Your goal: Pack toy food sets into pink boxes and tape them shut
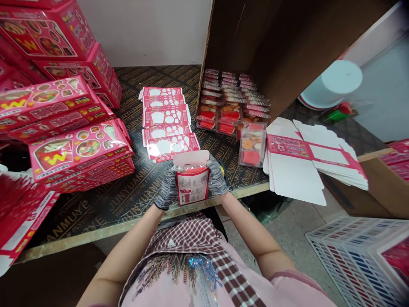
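Note:
A small pink and white box [193, 187] stands upright at the table's front edge, its top flap raised and something red and clear-wrapped showing in its opening. My left hand [168, 186], in a grey striped glove, grips its left side. Against the right side is my right hand [217, 178], gloved the same way, with its fingers closed on the box. Just behind lie overlapping pink printed cards [169, 117] with white cut-out shapes. To the right, a clear pack of red and orange pieces [252, 145] leans by rows of similar packs [228, 98].
Stacked finished pink boxes [83, 149] fill the left side. Flat unfolded cartons [297, 166] overhang the front edge at right. Behind them rises a large brown cardboard box [275, 42]. White plastic baskets [348, 251] stand at lower right, and a white tub [332, 85] sits at the back right.

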`<state>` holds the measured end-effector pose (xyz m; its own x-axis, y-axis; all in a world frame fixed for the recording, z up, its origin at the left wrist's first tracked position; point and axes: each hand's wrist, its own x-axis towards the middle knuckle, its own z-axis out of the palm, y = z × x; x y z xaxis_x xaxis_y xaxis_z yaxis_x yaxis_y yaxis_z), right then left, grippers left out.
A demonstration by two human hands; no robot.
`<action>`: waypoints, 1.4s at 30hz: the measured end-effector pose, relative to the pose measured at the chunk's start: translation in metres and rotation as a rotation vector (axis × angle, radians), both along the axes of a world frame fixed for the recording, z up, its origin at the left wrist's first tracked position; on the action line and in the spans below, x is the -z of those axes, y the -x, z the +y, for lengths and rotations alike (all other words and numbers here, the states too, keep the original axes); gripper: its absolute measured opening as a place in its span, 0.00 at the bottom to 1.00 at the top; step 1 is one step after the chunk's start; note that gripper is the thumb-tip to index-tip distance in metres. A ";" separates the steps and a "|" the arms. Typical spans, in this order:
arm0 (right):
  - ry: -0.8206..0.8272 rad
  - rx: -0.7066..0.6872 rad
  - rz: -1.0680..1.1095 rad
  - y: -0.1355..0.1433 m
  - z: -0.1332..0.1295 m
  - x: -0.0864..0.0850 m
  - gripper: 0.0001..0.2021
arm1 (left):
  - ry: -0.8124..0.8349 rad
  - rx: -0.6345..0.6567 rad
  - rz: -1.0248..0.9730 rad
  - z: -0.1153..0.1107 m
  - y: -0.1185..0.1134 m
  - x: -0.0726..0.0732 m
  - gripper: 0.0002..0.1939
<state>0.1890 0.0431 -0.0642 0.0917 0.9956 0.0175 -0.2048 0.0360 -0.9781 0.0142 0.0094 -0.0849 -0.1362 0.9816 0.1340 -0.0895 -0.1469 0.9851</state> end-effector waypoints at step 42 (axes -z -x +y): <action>-0.301 -0.413 -0.399 -0.065 -0.056 -0.064 0.46 | -0.612 0.332 1.158 -0.021 -0.009 -0.082 0.21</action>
